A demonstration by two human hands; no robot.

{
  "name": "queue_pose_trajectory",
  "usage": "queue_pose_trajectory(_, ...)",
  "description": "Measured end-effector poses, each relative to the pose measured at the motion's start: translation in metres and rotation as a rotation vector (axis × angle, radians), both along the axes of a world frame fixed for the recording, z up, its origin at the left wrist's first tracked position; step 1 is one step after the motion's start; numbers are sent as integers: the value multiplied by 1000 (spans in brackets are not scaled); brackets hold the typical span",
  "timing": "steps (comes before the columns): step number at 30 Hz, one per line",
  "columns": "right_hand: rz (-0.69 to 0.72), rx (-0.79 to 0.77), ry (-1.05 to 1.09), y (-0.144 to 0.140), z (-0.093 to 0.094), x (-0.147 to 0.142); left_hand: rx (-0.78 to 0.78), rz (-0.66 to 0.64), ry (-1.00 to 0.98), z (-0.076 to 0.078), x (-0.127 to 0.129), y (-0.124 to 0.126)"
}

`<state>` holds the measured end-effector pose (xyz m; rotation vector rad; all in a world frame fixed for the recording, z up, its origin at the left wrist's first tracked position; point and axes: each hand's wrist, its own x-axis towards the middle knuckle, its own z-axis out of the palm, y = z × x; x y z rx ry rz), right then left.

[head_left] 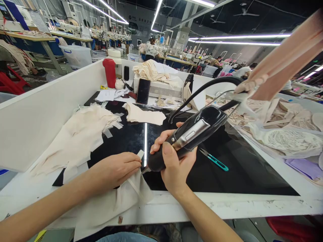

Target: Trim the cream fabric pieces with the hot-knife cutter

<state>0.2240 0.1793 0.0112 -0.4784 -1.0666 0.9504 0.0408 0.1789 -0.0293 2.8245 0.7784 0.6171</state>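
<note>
A black handheld tool is gripped in the right hand, fingers wrapped round its body, its tip aimed down and left at the cream fabric piece. That fabric is pinched by the left hand, fingertips closed on its edge just left of the tool's tip, over the near edge of the black work surface. Just right of the tool, teal snips are seen lying. Left of it, 1 heap of cream fabric is spread.
</note>
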Motion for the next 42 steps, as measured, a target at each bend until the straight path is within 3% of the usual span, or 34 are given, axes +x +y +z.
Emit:
queue_pose_trajectory(13, -38, -39, -41, -2, 2, 2, -179, -8, 32, -2, -26, -1)
queue_pose_trajectory(21, -28, -12, -45, -1, 1, 4, -20, -44, 134, 2, -25, -5)
queue_pose_trajectory(42, -77, -20, -86, 9, 1, -7, -37, -31, 119, 5, -22, -8)
